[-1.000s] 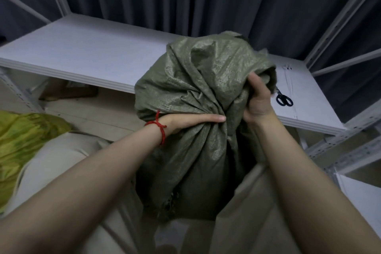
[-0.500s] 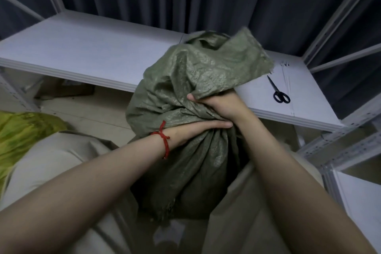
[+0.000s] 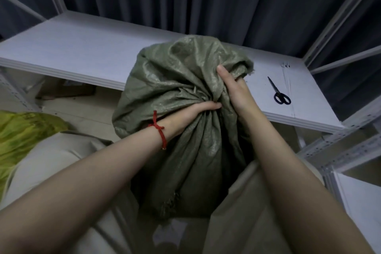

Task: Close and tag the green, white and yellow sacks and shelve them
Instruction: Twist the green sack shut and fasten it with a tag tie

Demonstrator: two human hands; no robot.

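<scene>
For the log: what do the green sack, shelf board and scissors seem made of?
The green sack is likely woven plastic fabric: fine weave, dull sheen on creases, frayed strands at the edge. The shelf board is probably laminated or painted wood board, matte white, with layered lines along its front edge. The scissors have black handles that look plastic; blades probably metal, too small to confirm.

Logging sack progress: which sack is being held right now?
The green sack, centre frame: the left hand and right hand both grip its gathered neck. The yellow sack lies untouched at far left.
</scene>
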